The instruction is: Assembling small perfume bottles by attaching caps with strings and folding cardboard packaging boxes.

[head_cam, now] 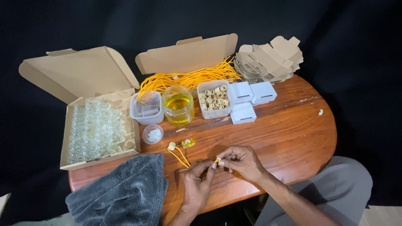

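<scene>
Rounded reddish wooden table (293, 125) against black backdrop (356, 42), perhaps cloth; lit from above.

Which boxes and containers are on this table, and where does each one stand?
Open cardboard box: left, holds clear glass vials.
Open cardboard box: back, holds yellow cords.
Flat brown cartons: stacked back right.
Three small white boxes: centre right.
Clear plastic tub: centre, holds beige beads.
Glass jar: centre, yellow liquid.

A small craft-packing workbench — wooden table (293, 125), box of glass vials (94, 129), folded cartons (268, 60), black backdrop.
</scene>
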